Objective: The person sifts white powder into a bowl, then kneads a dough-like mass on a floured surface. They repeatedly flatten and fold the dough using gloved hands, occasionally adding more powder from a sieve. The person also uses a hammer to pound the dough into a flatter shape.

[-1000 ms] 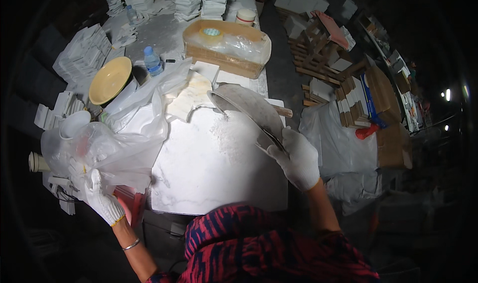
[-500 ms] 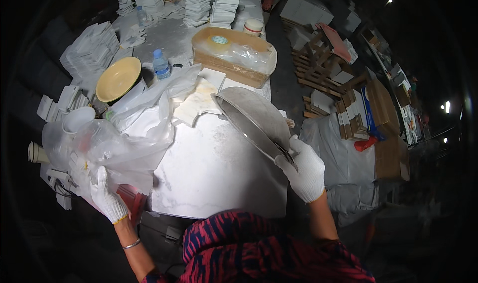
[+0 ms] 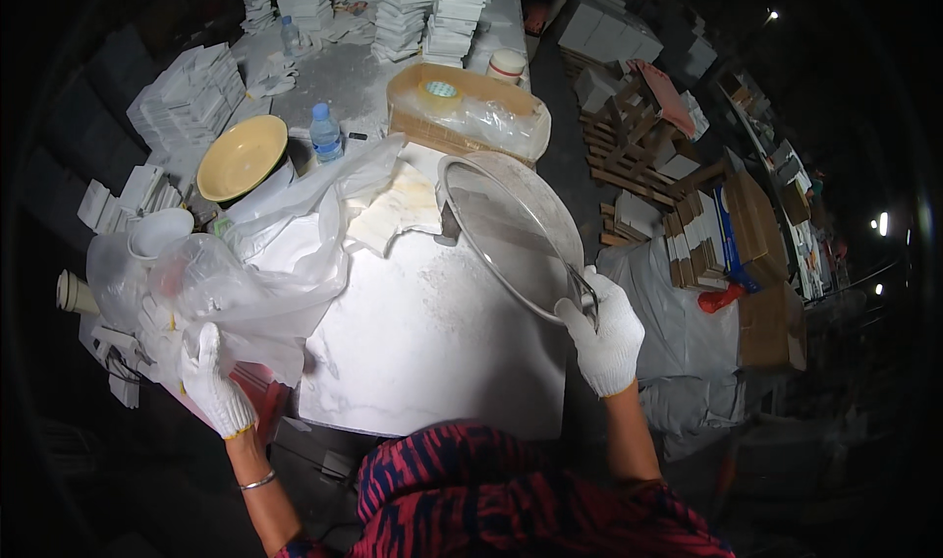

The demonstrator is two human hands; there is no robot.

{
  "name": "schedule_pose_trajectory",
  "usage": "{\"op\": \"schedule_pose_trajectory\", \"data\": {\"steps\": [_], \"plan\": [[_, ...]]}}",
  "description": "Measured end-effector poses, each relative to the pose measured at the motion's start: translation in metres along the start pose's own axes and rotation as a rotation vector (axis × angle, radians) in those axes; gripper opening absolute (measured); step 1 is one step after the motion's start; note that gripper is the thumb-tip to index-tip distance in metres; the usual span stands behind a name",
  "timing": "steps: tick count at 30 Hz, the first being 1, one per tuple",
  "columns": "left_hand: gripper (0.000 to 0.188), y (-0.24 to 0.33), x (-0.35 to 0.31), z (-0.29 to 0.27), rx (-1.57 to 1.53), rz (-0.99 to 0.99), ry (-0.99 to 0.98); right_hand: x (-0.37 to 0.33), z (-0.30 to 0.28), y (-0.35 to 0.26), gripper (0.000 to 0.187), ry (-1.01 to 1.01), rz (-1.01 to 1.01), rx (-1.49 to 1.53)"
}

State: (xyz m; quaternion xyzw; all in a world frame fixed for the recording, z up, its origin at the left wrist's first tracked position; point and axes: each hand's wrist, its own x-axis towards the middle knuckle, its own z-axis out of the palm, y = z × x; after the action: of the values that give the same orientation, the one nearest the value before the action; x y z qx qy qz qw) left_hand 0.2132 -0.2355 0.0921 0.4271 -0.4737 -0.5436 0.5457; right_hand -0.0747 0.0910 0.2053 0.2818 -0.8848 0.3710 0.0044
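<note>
Right grip, in a white knit glove, is pinching the near edge of a big round metal-rimmed sieve, fingers and thumb closed around it where a bit of metal handle shows. Sieve's tipped up on a slant over the right back part of a white slab with faint grey veins, and you can see straight through the mesh; can't tell if the lower rim actually touches down. Left grip, same kind of glove, sits off the left side with its fingers pointing up, right by a clear plastic bag that's all crumpled. Honestly can't tell if it's got hold of the bag or is just next to it. Behind the slab there's a jagged-edged off-white piece, and past that an open cardboard box with a roll of tape and clear wrap in it. Over to the left on the dusty grey desk you've got a yellow bowl sitting tilted, a water bottle with a blue cap just beside it, a white bowl near the bag, and a big stack of white tiles further back.
</note>
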Motion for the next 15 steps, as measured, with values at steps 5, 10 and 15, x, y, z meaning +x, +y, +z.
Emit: {"op": "schedule_pose_trajectory", "data": {"steps": [5, 10, 15], "plan": [[0.039, 0.0, 0.001, 0.0, 0.016, 0.023, -0.016, 0.002, -0.003, -0.007, 0.033, 0.115, -0.062, 0.016], [0.035, 0.008, -0.005, 0.01, -0.007, 0.041, 0.03, 0.002, 0.01, 0.021, 0.043, 0.105, -0.079, -0.057], [0.04, -0.005, 0.005, 0.004, -0.021, 0.067, -0.017, 0.013, 0.045, 0.074, 0.054, 0.054, -0.268, -0.184]]}}
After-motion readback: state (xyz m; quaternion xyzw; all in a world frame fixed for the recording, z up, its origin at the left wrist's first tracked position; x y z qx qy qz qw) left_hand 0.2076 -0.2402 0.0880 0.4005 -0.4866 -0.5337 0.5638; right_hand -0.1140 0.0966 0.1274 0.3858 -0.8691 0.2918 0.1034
